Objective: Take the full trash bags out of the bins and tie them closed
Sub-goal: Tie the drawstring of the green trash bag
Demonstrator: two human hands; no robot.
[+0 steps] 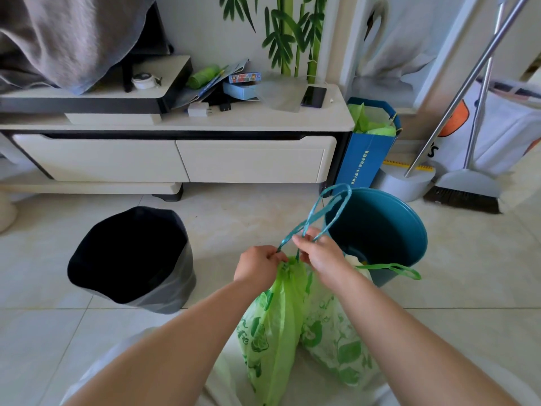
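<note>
head view: the left hand and right hand are pinching, fingers together, the teal drawstring above the gathered neck of the green trash bag, which is standing on the floor beside the blue bin.

Two trash bags stood side by side on the floor, nearest the camera. One bin sat to their left, another bin behind and right. The cabinet ran behind both; broom far right.
</note>
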